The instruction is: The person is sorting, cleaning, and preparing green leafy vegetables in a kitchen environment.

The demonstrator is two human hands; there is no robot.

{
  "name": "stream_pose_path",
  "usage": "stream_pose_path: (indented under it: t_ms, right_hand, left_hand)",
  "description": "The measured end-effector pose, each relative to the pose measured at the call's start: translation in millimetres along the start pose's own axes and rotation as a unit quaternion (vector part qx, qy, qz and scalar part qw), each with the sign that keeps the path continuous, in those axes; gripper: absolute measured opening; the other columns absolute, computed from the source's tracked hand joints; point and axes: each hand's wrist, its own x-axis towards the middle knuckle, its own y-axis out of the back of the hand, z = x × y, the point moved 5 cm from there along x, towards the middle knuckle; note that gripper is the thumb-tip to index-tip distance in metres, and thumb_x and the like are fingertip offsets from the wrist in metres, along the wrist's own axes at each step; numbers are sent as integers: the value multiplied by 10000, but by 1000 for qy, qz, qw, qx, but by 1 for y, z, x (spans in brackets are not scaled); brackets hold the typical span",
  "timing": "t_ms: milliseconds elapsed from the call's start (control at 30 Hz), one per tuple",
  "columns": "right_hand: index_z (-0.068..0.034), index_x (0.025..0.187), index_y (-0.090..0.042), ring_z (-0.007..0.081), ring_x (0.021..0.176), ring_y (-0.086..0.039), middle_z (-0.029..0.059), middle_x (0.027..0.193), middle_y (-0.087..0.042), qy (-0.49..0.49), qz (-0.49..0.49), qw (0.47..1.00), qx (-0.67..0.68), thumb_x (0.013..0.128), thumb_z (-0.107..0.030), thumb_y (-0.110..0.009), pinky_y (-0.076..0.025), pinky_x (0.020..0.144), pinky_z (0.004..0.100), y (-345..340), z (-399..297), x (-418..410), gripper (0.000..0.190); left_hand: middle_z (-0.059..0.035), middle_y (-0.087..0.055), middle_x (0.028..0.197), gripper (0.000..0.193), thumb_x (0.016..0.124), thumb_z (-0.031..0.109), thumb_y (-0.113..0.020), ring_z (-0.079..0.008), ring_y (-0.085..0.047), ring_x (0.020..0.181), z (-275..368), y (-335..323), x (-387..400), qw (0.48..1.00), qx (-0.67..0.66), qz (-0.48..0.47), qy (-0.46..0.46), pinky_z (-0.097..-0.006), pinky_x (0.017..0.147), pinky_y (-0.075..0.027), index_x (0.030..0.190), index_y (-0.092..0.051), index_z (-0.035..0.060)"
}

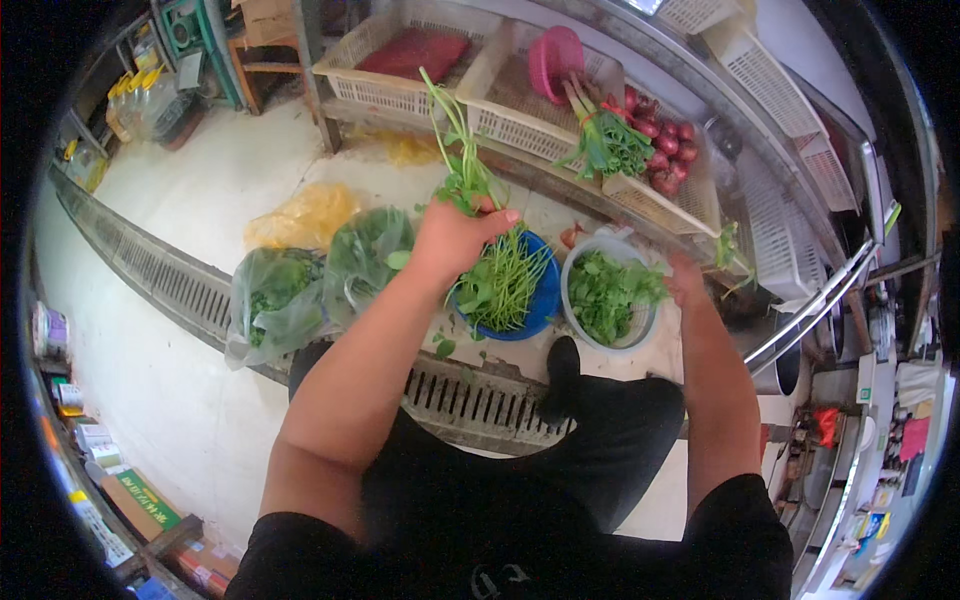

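Note:
My left hand (457, 236) grips a bunch of long-stemmed leafy greens (469, 169), stems pointing up and away. Just beyond that wrist is a blue plastic basin (551, 304) with cut green stems (514, 281) heaped in it. On its right stands a pale plastic basket (574, 326) of loose green leaves (604, 311). At the basket's right rim, my right hand (684, 277) is blurred, its fingers on a leafy sprig (646, 283) that reaches over the leaves.
Clear plastic bags of greens (277, 289) and a yellow plastic bag (307, 214) lie left. A drain grate (480, 401) crosses the floor before my feet. On a low shelf ahead, white crates (517, 127) hold red onions (667, 150), tied scallions (611, 146) and a pink basket (555, 64).

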Motion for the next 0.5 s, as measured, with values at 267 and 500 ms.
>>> stream_pose_path:
  t_ms: [267, 500]
  right_hand:
    - [-30, 1145, -558, 165, 847, -601, 72, 1017, -636, 103, -195, 975, -18, 873, -144, -571, -460, 758, 263, -96, -80, -104, 295]
    - [-8, 1013, -632, 151, 968, -586, 76, 1005, -648, 115, -422, 888, 143, 897, -131, -571, -446, 865, 269, -203, -129, -253, 181]
  left_hand:
    - [-29, -562, 587, 217, 746, 150, -761, -101, -503, 528, -7, -6, 11, 995, -93, 17, 28, -266, 509, -401, 695, -623, -9]
    - [-20, -566, 658, 214, 751, 126, -761, -101, -504, 568, -6, -24, 13, 974, -210, 16, 77, -251, 519, -404, 704, -583, 16]
